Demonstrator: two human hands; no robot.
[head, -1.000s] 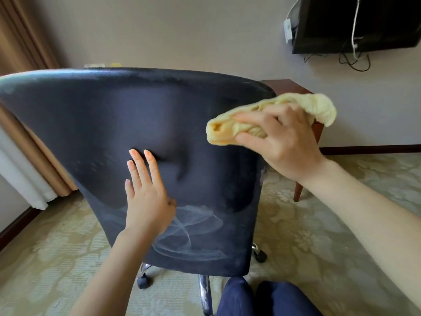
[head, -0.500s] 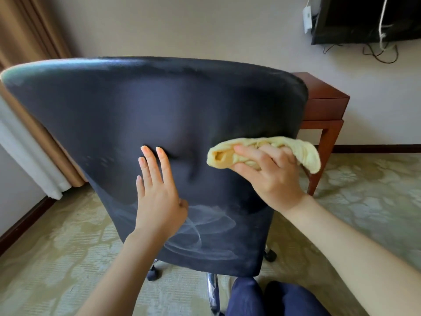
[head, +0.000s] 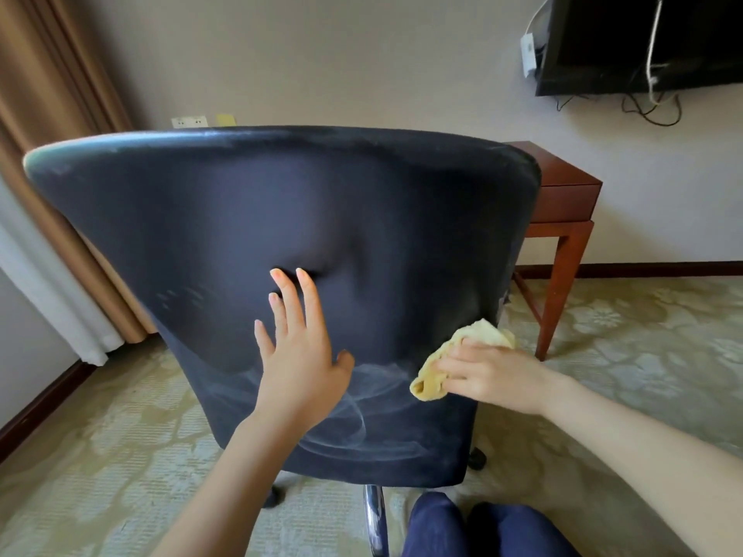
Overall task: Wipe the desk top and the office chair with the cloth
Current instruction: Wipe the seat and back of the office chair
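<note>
Surface. Office chair [head: 241, 219]: dark blue fabric backrest, its rear face turned to you and tilted. The lower part carries pale curved streaks [head: 354, 416]. A dimple sits near the middle.

Left hand [head: 301, 355]: yours, flat on the backrest below the dimple, fingers straight and slightly spread, palm pressed to the fabric.

Right hand [head: 494, 375]: yours, at the backrest's lower right, fingers laid over the bunched cloth [head: 428, 385] and holding it against the fabric. The thumb is hidden.

Cloth: yellow, crumpled, at the right end of the streaks, touching the chair.

Room. Plain wall [head: 321, 54] with a socket plate [head: 189, 122] just above the chair's top edge. Brown curtain [head: 52, 114] on the left. Dark screen [head: 643, 42] mounted upper right, cables [head: 651, 106] hanging under it. Patterned carpet [head: 643, 355] throughout, dark skirting board [head: 40, 404] along the left wall.

Edges. Desk [head: 563, 203]: red-brown wood, its corner and one leg showing just behind the chair's right edge. Chrome post [head: 376, 516] and a castor [head: 478, 460] show below the backrest. Your legs [head: 482, 528], in dark blue, are close under it.

Open room. Bare carpet lies left of the chair and right of the desk leg.
</note>
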